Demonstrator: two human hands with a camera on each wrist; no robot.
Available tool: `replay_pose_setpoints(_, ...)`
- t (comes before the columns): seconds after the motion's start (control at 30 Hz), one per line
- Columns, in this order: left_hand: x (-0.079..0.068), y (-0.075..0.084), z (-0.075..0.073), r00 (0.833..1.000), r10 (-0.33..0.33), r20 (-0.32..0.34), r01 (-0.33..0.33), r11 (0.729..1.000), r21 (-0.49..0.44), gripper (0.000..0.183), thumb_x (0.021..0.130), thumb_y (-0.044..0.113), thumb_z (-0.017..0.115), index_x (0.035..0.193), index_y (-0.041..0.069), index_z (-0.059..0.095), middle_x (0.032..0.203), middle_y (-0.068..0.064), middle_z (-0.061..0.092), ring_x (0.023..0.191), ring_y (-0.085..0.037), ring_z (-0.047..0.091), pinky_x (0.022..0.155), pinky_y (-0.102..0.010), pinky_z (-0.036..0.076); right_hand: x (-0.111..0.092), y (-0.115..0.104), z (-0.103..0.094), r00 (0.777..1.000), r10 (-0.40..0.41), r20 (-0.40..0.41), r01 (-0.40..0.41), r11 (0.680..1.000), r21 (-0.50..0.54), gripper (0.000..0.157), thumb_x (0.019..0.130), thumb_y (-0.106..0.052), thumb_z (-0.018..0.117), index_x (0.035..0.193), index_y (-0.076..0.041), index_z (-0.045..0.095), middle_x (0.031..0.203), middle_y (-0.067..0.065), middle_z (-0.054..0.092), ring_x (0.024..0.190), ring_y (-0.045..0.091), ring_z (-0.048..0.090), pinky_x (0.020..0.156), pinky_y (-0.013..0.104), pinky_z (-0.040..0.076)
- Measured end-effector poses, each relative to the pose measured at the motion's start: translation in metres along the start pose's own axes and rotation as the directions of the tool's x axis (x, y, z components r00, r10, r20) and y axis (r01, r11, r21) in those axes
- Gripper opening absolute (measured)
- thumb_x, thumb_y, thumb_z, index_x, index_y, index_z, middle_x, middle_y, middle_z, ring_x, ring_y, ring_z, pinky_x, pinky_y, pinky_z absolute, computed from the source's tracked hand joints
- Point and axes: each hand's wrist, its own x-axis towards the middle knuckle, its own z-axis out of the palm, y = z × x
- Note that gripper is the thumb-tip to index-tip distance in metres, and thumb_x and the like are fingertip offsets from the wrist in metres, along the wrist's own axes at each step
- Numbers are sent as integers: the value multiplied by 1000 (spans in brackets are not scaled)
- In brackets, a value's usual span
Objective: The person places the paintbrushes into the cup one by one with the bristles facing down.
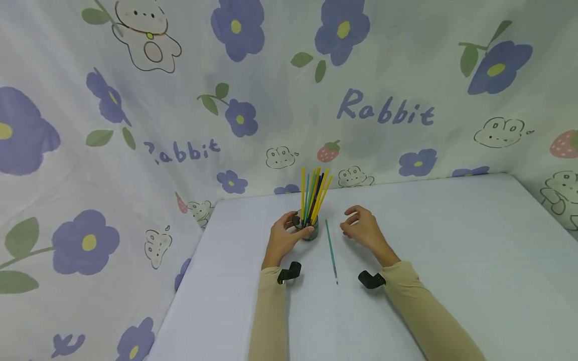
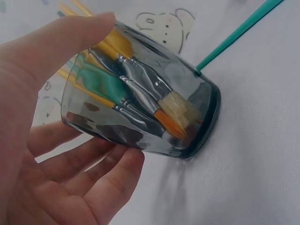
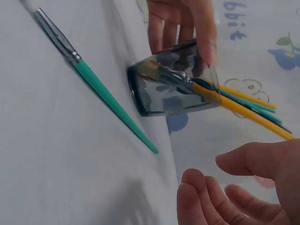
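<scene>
My left hand (image 1: 282, 239) grips a clear, bluish-grey glass (image 2: 136, 126) near its rim, thumb on one side and fingers round the other. Several paintbrushes (image 1: 314, 195) stand bristles-down in it, their yellow, teal and dark blue handles fanning out at the top. Bristles (image 2: 180, 110), pale and orange, show through the glass wall. A single teal paintbrush (image 1: 331, 250) lies on the table just right of the glass, its bristle end toward me. Right of that brush my right hand (image 1: 363, 229) hovers with loosely bent fingers and holds nothing.
A white-covered table (image 1: 456, 260) spreads out under both hands. Behind it and along the left hangs a printed curtain (image 1: 289, 120) with purple flowers and rabbits. Dark wrist cameras sit on the left wrist (image 1: 290, 272) and right wrist (image 1: 372, 280).
</scene>
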Motion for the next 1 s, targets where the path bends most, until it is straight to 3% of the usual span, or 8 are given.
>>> replay_pose_setpoints(0.23, 2, 1, 0, 1000, 1, -6, -1, 1000, 6, 84, 78, 44, 91, 148, 14, 56, 142, -13, 62, 136, -33, 60, 108, -42, 58, -1, 1, 12, 999, -13, 47, 16, 998, -67, 42, 88, -12, 74, 126, 2, 61, 93, 14, 73, 66, 15, 67, 58, 25, 55)
replay_pose_setpoints(0.43, 1, -1, 0, 1000, 5, -9, -5, 1000, -4, 87, 77, 44, 91, 149, 12, 55, 142, -13, 62, 136, -34, 60, 109, -43, 58, -2, 7, 26, 994, -65, 88, 76, 989, -128, 38, 86, -10, 75, 120, 4, 63, 88, 12, 72, 64, 16, 64, 56, 25, 54)
replay_pose_setpoints(0.67, -1, -2, 0, 1000, 0, -7, 0, 1000, -6, 87, 78, 45, 90, 150, 12, 53, 144, -14, 61, 136, -34, 60, 109, -43, 57, -6, 9, 38, 989, -103, 106, 121, 976, -179, 38, 83, -8, 80, 116, 4, 64, 85, 10, 71, 70, 15, 62, 62, 26, 52)
replay_pose_setpoints(1.0, -2, 3, 1, 1000, -5, -5, 5, 1000, -12, 90, 77, 45, 91, 151, 9, 53, 143, -16, 61, 135, -35, 60, 109, -45, 57, -14, 2, 47, 986, -80, 144, 114, 964, -242, 42, 80, -3, 80, 119, 3, 63, 83, 6, 67, 67, 15, 58, 58, 24, 46)
